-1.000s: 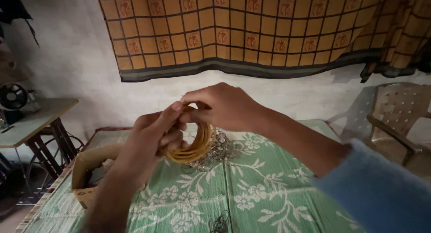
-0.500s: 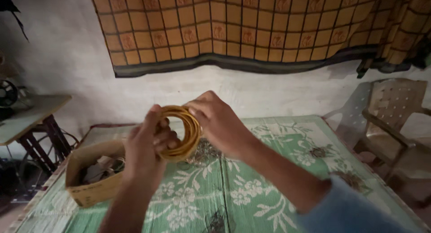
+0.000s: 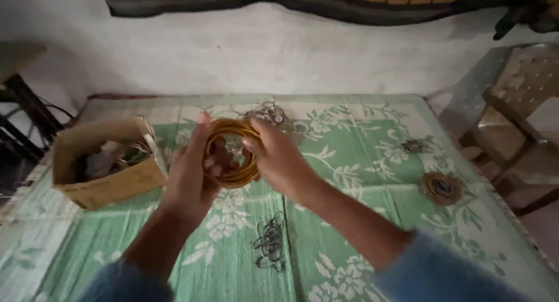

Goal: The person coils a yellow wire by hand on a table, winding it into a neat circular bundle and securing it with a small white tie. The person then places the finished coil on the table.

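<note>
A green floral mat [image 3: 361,162] lies below a pale wall [image 3: 262,52]. Left of the mat's middle, a cardboard box [image 3: 105,183] holds wire bits. Above the mat, the left hand [image 3: 189,177] and right hand [image 3: 279,159] each clamp a grip on the yellow coil [image 3: 236,153].

Both hands [image 3: 233,162] grip yellow wire coil [image 3: 239,180] above green mat [image 3: 361,162].
</note>
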